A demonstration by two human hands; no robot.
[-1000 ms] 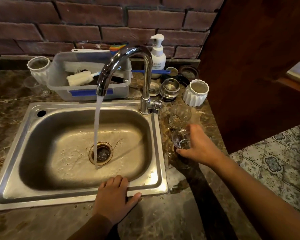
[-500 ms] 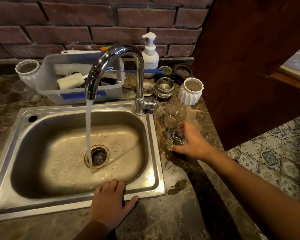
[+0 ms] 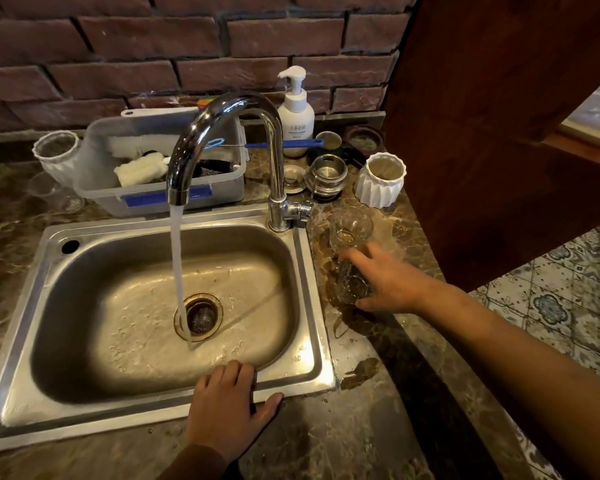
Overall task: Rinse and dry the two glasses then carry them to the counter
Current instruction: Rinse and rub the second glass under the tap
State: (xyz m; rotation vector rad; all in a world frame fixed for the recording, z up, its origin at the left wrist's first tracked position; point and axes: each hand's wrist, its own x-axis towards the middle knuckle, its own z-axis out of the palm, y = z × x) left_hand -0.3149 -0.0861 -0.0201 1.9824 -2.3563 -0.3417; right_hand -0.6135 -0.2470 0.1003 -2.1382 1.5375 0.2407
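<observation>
The right hand (image 3: 392, 282) wraps its fingers around the nearer glass (image 3: 352, 284), which stands on the wet marble bench (image 3: 371, 427) just right of the steel sink (image 3: 312, 341). The second glass (image 3: 350, 227) stands upright just behind it, apart from the hand and near the tap handle. The left hand (image 3: 227, 407) lies flat and spread on the sink's front rim, holding nothing. Water runs from the tap (image 3: 222, 133) into the drain (image 3: 200, 317).
</observation>
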